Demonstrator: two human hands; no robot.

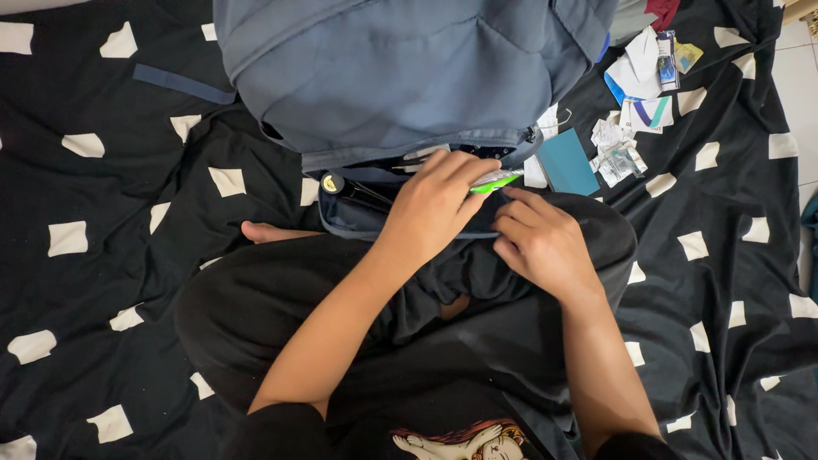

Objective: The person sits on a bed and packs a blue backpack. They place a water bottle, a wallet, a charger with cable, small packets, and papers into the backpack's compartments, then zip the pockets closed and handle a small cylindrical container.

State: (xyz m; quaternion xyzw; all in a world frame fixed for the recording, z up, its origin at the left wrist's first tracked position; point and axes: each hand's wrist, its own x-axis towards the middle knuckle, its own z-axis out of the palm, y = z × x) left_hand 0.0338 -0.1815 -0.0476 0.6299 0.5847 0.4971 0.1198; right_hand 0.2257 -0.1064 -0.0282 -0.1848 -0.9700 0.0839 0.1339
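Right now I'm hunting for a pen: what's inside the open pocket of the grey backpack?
In the backpack pocket, a black pen-like item shows; the left hand holds a green item at its mouth. Deeper contents are covered.

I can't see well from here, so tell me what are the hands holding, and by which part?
The left hand pinches a green pen-like item near its back end. The right hand grips the backpack pocket's edge.

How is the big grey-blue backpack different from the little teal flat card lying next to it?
The grey-blue fabric backpack is large, bulky and soft; the teal flat card is small, thin and stiff-looking. The backpack's pocket is open with both hands at it; the card lies untouched. Both rest on the black sheet with white patches.
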